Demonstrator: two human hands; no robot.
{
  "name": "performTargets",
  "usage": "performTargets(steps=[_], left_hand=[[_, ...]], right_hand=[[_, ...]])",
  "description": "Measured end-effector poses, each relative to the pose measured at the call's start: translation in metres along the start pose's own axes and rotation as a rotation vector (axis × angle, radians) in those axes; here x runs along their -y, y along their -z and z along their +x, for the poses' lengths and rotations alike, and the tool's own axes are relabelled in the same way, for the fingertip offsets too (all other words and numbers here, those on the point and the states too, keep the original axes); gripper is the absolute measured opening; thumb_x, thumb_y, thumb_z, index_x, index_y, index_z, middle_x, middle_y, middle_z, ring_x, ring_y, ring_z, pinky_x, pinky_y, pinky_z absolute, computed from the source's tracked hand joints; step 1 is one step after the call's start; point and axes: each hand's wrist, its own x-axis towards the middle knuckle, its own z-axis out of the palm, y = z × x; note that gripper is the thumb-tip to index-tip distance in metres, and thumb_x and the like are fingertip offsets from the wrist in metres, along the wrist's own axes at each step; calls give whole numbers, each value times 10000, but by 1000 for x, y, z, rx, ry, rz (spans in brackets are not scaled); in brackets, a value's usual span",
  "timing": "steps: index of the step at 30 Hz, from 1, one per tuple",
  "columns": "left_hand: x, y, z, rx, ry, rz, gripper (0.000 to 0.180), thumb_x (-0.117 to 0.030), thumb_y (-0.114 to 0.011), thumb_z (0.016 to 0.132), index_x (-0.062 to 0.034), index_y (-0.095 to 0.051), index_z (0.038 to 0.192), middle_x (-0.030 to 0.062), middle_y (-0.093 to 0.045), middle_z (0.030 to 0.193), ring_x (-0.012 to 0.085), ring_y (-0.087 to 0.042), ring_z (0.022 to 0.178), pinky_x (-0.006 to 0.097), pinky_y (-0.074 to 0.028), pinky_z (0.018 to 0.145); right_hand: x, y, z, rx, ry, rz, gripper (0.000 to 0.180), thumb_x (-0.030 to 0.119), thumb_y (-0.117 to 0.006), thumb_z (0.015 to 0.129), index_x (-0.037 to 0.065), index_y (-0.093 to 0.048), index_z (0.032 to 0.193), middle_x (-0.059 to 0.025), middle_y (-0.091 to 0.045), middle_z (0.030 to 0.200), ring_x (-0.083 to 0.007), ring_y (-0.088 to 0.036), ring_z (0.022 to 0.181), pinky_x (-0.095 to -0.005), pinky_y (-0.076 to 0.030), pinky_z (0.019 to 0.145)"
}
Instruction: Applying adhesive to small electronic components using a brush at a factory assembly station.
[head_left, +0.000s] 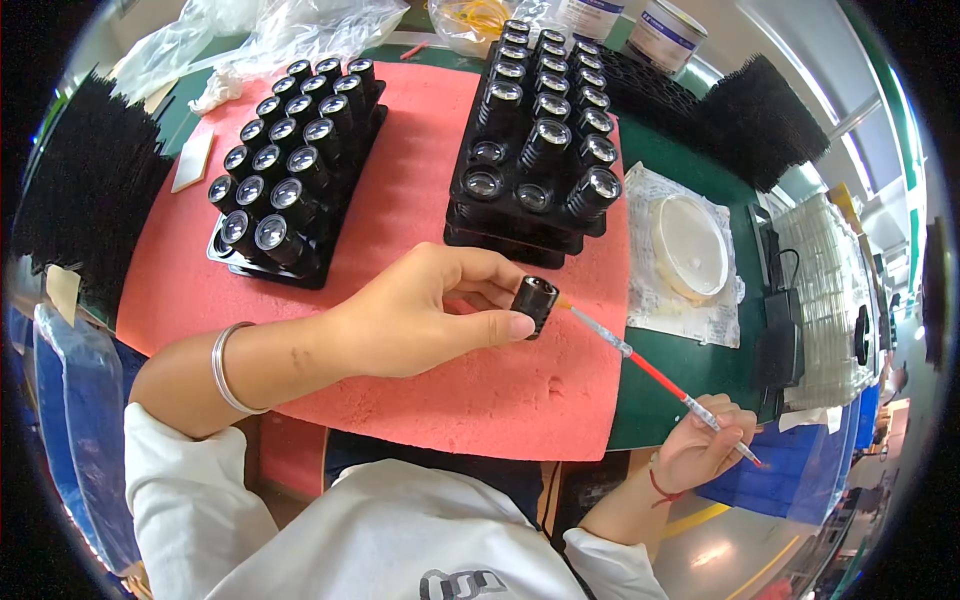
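One black cylinder (536, 305): held above the near right part of the pink mat (420, 150), its long axis close to upright but leaning a little, an end with an opening facing up.
Left hand (425, 305): the nearer of the two hands, over the pink mat; thumb and fingers closed in a pinch around the black cylinder.
Brush (658, 376): thin, with a red handle, slanting from the cylinder's right side across the pink mat's right edge; its amber tip meets the cylinder near the upper rim or stops just beside it, hard to say from this angle.
Right hand (700, 445): well apart from the cylinder, off the near right corner of the pink mat, fingers curled shut around the brush's rear end.
Hidden parts: the cylinder's far wall and deeper inside; some left fingertips, behind it.
Lens-topped tubes: in a left tray (345, 215) on the pink mat's left half and a right tray (500, 236) at its right edge; front tubes cover much of those behind.
Round dish (664, 262): on paper, right of the pink mat on the green worktop (640, 420).
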Motion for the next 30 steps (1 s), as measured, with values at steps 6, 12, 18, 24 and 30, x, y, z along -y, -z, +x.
performTargets(steps=[6, 12, 18, 24, 30], left_hand=[[0, -1, 0, 58, -56, -12, 314, -97, -574, 811, 34, -515, 1090, 78, -593, 959, 114, -556, 880, 263, -443, 774], [-8, -2, -5, 18, -31, -30, 323, -104, -589, 792, 22, -523, 1082, 86, -608, 927, 137, -578, 853, 282, -464, 765], [-51, -9, -59, -314, -687, 989, 335, -51, -734, 545, 2, -593, 845, 109, -614, 751, 190, -600, 636, 277, -472, 595], [-14, 28, -114, -1450, -663, 693, 300, 8, -684, 632, 11, -563, 906, 35, -583, 819, 91, -545, 721, 197, -425, 621], [7, 68, -123, -1403, -270, 1063, 268, -116, -703, 645, -6, -602, 867, 64, -550, 843, 173, -511, 754, 269, -404, 643]], right_hand=[[1, -2, -1, -64, 17, -34, 352, 347, -490, 855, 42, -409, 700, -39, -416, 567, -135, -388, 470, -241, -313, 437], [2, -7, -1, -138, 27, -55, 345, 328, -476, 864, 36, -404, 695, -47, -404, 570, -140, -388, 481, -236, -308, 451], [5, -6, -2, -211, -3, -49, 315, 283, -461, 873, 37, -382, 693, -53, -392, 582, -132, -374, 536, -240, -296, 504], [1, 1, -5, -174, -20, -51, 267, 247, -389, 898, 54, -362, 715, -54, -369, 615, -123, -341, 582, -249, -262, 553], [0, 9, -8, -169, -28, -34, 312, 270, -417, 907, 50, -386, 687, -25, -367, 689, -119, -362, 659, -239, -301, 617]])
